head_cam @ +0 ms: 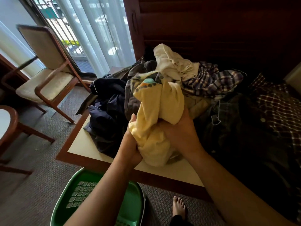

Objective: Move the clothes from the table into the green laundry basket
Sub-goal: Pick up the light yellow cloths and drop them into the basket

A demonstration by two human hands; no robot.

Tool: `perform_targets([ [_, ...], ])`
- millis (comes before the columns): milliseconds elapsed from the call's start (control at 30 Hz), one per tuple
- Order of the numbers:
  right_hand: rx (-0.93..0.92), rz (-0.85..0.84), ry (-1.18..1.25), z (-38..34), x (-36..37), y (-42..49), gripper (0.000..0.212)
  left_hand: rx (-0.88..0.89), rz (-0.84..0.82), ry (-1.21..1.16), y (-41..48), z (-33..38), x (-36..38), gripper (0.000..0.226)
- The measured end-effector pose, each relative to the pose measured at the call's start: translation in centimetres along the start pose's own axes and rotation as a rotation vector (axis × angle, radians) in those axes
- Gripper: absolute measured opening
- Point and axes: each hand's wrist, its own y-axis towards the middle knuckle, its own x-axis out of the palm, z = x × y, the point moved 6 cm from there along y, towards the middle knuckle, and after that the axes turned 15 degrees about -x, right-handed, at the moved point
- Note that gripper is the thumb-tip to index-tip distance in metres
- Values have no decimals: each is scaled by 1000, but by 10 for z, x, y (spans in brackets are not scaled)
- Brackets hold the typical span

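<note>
Cloth of yellow colour (156, 115) is hanging above the near edge of the table (78, 141), gripped from both sides: the left hand (132, 144) is clutching its lower folds and the right hand (180, 132) is curling round its middle. Behind it a navy garment (105, 111), a white garment (171, 61) and a plaid shirt (211, 80) are lying heaped on the table. The green laundry basket (136, 198) is standing on the carpet below, partly covered by the left forearm.

Wooden armchair (47, 75) on carpet (40, 144) beside curtained window (78, 30)
</note>
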Motion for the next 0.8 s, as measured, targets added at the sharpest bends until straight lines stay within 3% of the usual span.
perform_targets([
  [133,36,-177,-319,35,0,0,114,108,71,46,-4,15,-5,55],
  [267,132,-478,-298,53,6,4,115,221,99,175,-2,29,1,48],
  [333,245,-670,-317,58,8,0,132,244,118,207,3,36,5,50],
  [400,259,-728,-405,64,9,0,149,253,107,217,9,39,14,51],
  [533,98,-523,-510,82,9,13,150,281,60,275,28,48,38,50],
  [800,-169,-100,-443,67,-56,80,78,426,142,271,65,95,84,18],
])
